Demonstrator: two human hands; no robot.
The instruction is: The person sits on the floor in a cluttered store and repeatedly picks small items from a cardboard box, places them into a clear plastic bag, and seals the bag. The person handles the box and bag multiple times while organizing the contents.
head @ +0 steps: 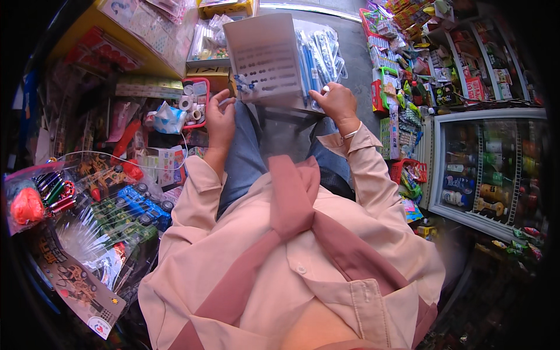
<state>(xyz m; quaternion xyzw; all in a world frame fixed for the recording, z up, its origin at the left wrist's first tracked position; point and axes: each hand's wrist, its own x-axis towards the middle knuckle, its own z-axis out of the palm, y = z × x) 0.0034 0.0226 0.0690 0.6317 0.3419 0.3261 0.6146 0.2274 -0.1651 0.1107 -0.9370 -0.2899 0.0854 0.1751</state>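
Note:
My left hand [221, 116] is raised beside a white cardboard display [269, 61]. Its fingers are loosely bent and apart, with nothing seen in them. The display has rows of dark holes, and a few small clear-and-blue pieces [245, 85] stand at its lower left. My right hand [339, 104] pinches a small white piece [326, 89] between thumb and finger; what it belongs to is unclear. Just beyond that hand are blue pens [311, 65] and clear plastic sleeves of pens [328, 52], lying to the right of the display.
At my left, a red basket [207, 103] holds tape rolls, near a tissue pack [169, 118] and a white cable [118, 154]. Bagged toy vehicles [142, 203] lie closer in. To my right are packed snack shelves [463, 61], a red basket [409, 170] and a glass-door drinks fridge [490, 168].

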